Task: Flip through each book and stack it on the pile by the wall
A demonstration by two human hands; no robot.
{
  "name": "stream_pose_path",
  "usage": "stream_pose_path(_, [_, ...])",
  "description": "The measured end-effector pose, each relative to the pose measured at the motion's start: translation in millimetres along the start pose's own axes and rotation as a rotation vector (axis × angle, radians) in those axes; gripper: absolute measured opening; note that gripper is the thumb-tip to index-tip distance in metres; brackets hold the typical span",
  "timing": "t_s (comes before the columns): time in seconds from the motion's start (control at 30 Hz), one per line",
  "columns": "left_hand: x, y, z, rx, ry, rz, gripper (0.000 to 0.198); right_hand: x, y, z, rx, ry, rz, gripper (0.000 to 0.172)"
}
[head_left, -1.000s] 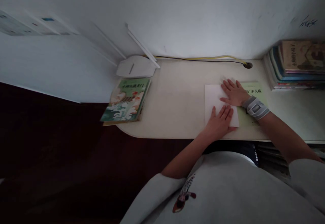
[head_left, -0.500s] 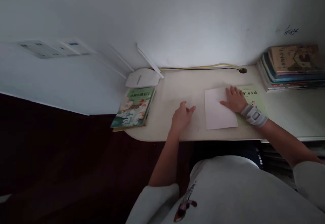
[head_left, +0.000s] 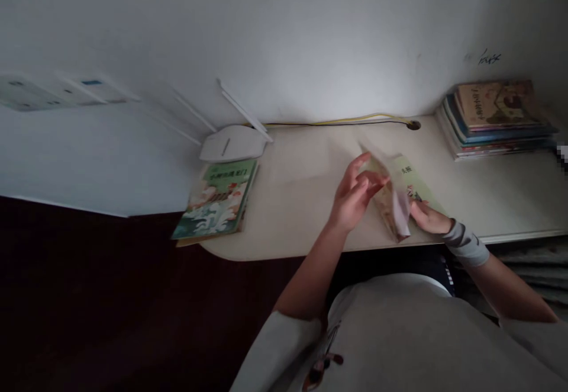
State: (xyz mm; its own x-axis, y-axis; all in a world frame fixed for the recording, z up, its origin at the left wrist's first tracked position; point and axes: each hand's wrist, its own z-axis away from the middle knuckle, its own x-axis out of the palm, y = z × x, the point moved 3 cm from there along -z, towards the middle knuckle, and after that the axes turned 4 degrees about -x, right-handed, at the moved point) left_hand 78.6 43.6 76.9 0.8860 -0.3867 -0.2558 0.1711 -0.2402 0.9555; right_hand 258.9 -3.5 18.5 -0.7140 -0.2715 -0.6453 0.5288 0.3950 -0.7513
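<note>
A thin booklet with a pale pink inner page [head_left: 402,207] is partly lifted and blurred between my hands. My left hand [head_left: 355,193] is at its left side, fingers apart and bent near the raised page; nothing is gripped in it. On the right, my right hand [head_left: 428,217], with a grey band on its wrist, has thumb and fingers closed at the lower edge of the green-covered part [head_left: 412,179]. The blur hides how the pages join.
On the white desk [head_left: 293,202], a green picture book [head_left: 219,196] lies at the left end below a white router [head_left: 233,143]. A stack of books [head_left: 497,122] stands at the back right. Cables [head_left: 337,122] run along the wall to a desk hole [head_left: 413,125].
The booklet, flat before, is now raised and bent. My left hand has moved right to it. My right hand has slid from the top of the page to its lower right edge.
</note>
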Motion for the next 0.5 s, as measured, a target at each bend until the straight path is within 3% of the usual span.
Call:
stream_pose_path(0.13, [49.1, -6.3, -30.2, 0.152, -0.083, -0.506, 0.07, -26.3, 18.5, 4.0, 0.188, 0.265, -0.334, 0.097])
stream_pose_path(0.23, [77.1, -19.2, -42.4, 0.192, -0.225, -0.833, 0.077, -63.2, 22.3, 19.6, 0.23, 0.445, -0.337, 0.091])
stream_pose_path(0.37, [95.9, -21.4, -49.3, 0.194, -0.286, -1.013, 0.078, -95.1, -9.5, 41.6, 0.174, 0.577, 0.101, 0.065])
stream_pose_path(0.43, [95.9, -17.3, -52.5, 0.191, -0.3, -1.039, 0.077, -90.2, -33.5, 46.2, 0.124, 0.498, 0.41, 0.069])
stream_pose_path(0.5, [87.9, -14.0, -57.1, 0.186, -0.289, -1.05, 0.073, -74.7, -49.2, 47.5, 0.102, 0.316, 0.671, 0.059])
